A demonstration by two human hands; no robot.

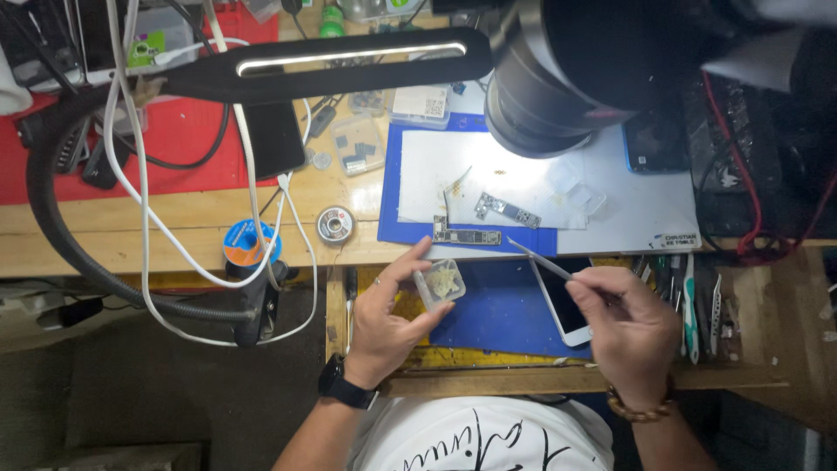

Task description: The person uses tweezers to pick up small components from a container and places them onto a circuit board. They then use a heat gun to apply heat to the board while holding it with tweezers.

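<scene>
Solder spool (pixel 250 243): one, blue label, round, lower left of centre on the bench.
Small reel (pixel 335 224): one, round, dark, just right of the spool.
Left hand (pixel 390 318): narrow pinch, thumb and fingers holding clear plastic box (pixel 439 283), centre frame.
Circuit boards: two, long board (pixel 466 234) and smaller board (pixel 506 210), on the blue mat (pixel 389 205).
Right hand (pixel 624 324): closed around tweezers (pixel 540 260), tip aimed upper left.
White phone (pixel 565 307): one, under the right hand.

tiny parts in clear box (pixel 440 283) indistinct, white phone (pixel 567 310) partly behind right hand (pixel 623 327)

wooden bench (pixel 105 228), blue mat (pixel 390 174), solder spool (pixel 335 224)
</scene>
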